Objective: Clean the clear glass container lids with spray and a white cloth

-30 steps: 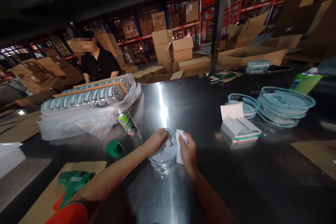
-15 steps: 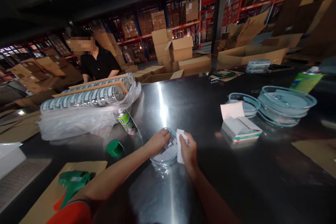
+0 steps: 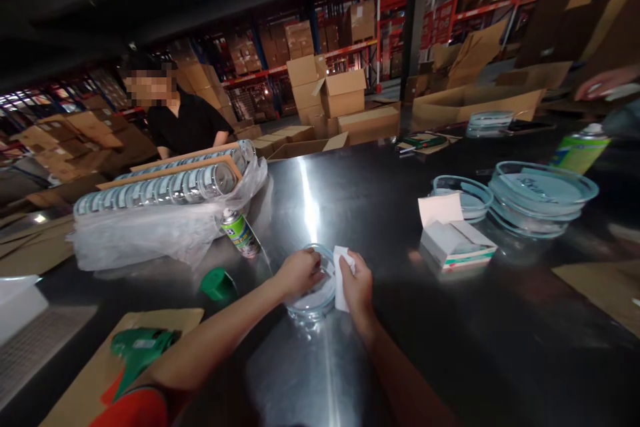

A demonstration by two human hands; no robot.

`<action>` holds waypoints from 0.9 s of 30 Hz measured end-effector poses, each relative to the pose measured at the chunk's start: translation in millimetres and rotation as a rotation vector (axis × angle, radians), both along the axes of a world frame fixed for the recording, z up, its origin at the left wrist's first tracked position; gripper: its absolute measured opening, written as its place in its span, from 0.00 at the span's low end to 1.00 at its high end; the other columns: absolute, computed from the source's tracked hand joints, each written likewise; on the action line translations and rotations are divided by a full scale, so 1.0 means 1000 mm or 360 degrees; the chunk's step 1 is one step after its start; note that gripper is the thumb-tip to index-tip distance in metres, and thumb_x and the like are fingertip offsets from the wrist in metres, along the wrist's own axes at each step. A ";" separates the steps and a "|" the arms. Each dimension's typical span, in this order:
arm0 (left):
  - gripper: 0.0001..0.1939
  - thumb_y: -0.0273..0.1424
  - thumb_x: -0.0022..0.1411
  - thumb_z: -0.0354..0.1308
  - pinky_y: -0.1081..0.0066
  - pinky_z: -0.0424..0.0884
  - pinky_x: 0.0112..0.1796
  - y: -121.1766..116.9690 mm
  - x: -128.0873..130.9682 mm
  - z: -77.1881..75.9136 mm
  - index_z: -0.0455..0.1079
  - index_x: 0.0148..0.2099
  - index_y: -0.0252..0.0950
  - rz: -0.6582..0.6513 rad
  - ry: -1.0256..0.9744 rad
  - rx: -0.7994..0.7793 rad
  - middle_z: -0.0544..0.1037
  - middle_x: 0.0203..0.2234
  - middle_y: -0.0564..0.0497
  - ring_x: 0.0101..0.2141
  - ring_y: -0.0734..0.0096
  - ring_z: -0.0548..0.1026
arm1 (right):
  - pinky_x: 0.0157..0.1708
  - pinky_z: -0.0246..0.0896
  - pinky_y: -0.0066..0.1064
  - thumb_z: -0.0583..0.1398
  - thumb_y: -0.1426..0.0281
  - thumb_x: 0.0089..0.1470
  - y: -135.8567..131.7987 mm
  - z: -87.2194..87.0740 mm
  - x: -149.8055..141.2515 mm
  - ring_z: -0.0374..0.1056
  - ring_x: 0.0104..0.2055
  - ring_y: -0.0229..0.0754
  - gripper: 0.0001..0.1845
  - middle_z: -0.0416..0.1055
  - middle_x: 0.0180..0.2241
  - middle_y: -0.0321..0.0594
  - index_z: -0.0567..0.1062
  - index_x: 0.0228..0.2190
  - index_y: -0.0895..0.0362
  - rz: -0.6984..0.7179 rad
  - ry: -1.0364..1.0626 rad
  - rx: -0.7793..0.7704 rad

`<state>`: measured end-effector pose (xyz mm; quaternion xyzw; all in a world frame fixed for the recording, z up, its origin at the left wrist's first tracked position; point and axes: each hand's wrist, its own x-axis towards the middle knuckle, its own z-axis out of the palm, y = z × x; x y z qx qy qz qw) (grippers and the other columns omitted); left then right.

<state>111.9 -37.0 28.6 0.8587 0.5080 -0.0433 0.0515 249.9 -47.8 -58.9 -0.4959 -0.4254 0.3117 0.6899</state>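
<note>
A round clear glass dish (image 3: 314,310) sits on the shiny metal table, with a whitish sheet or label inside. Over its upper left part lies my left hand (image 3: 301,272), closed, fingers bent into the dish and thumb side hidden from clear view. My right hand (image 3: 359,283) pinches a folded white cloth (image 3: 341,280) upright against the dish's right rim. Left of the dish are a green and black spray can (image 3: 241,233) and its green cap (image 3: 218,284).
A hot glue gun (image 3: 143,343) lies on cardboard at lower left. Behind it stand rows of packed glass dishes (image 3: 165,190); a person (image 3: 187,120) is beyond. On the right are an open white box (image 3: 457,243), stacked glass dishes (image 3: 543,200), another spray can (image 3: 583,147) and a hand (image 3: 605,83).
My left fingers have shifted slightly within the dish. The cloth in my right hand has come a little left, closer to the rim. Another person's hand has appeared at far right.
</note>
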 end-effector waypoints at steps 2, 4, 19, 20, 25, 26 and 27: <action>0.13 0.37 0.64 0.56 0.60 0.73 0.42 0.004 0.006 0.004 0.70 0.46 0.33 0.0082 0.0083 -0.0095 0.75 0.41 0.47 0.40 0.66 0.75 | 0.39 0.65 0.37 0.57 0.59 0.47 0.000 0.000 0.000 0.71 0.36 0.47 0.17 0.76 0.34 0.45 0.77 0.33 0.58 0.0004 0.0001 0.0001; 0.14 0.37 0.64 0.56 0.59 0.73 0.42 0.009 0.012 0.007 0.69 0.47 0.33 0.0139 0.0151 -0.0176 0.75 0.42 0.47 0.40 0.66 0.75 | 0.39 0.66 0.38 0.57 0.59 0.47 0.000 0.000 0.000 0.71 0.36 0.47 0.18 0.76 0.35 0.46 0.77 0.34 0.58 0.0002 0.0001 -0.0001; 0.16 0.36 0.65 0.56 0.56 0.72 0.45 0.003 0.027 0.002 0.67 0.52 0.34 0.0281 0.0184 -0.0242 0.72 0.48 0.45 0.45 0.62 0.73 | 0.42 0.66 0.40 0.59 0.58 0.57 0.006 -0.012 0.000 0.70 0.39 0.41 0.16 0.73 0.35 0.39 0.74 0.37 0.59 0.0017 -0.0117 0.0038; 0.16 0.36 0.65 0.56 0.56 0.72 0.45 0.003 0.026 0.002 0.67 0.52 0.34 0.0288 0.0170 -0.0238 0.72 0.48 0.45 0.45 0.62 0.73 | 0.42 0.66 0.40 0.59 0.58 0.58 0.006 -0.013 0.000 0.70 0.39 0.41 0.16 0.73 0.35 0.39 0.73 0.37 0.59 0.0016 -0.0124 0.0040; 0.16 0.36 0.65 0.56 0.58 0.73 0.43 0.009 0.021 0.009 0.68 0.51 0.33 0.0275 0.0097 -0.0305 0.73 0.46 0.46 0.43 0.63 0.74 | 0.41 0.66 0.39 0.59 0.58 0.57 0.007 -0.013 -0.002 0.70 0.38 0.41 0.16 0.73 0.36 0.39 0.74 0.38 0.59 0.0000 -0.0113 0.0058; 0.15 0.36 0.65 0.56 0.58 0.73 0.43 0.010 0.021 0.010 0.68 0.51 0.33 0.0278 0.0078 -0.0315 0.74 0.46 0.46 0.43 0.63 0.74 | 0.40 0.66 0.39 0.59 0.58 0.56 0.007 -0.012 -0.002 0.70 0.38 0.42 0.16 0.74 0.36 0.40 0.74 0.37 0.59 -0.0005 -0.0105 0.0062; 0.16 0.36 0.64 0.56 0.58 0.73 0.43 0.011 0.021 0.009 0.68 0.51 0.33 0.0293 0.0053 -0.0312 0.74 0.46 0.46 0.43 0.63 0.74 | 0.40 0.66 0.40 0.59 0.58 0.55 0.007 -0.012 -0.002 0.70 0.38 0.44 0.16 0.74 0.35 0.42 0.75 0.37 0.58 -0.0011 -0.0096 0.0064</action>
